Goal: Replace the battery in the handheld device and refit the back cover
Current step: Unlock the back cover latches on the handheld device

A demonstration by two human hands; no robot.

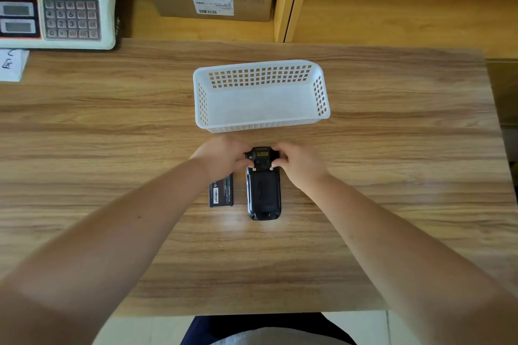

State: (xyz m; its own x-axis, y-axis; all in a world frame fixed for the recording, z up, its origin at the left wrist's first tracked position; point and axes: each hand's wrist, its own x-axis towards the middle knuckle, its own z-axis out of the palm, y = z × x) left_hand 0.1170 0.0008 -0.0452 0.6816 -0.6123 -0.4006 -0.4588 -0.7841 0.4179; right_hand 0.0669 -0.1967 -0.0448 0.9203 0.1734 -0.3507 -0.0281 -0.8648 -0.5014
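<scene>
Down on the desk (364,204) lies the black handheld device (263,193), back side up. Both hands, the left hand (224,158) and right hand (301,162), pinch its far end with their fingers. Just left lies a battery (221,192). Farther back sits a white basket (260,95).

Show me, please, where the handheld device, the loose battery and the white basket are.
handheld device (263,193), head view, middle of its back cover.
loose battery (221,193), head view, its labelled face.
white basket (260,64), head view, far rim.
</scene>
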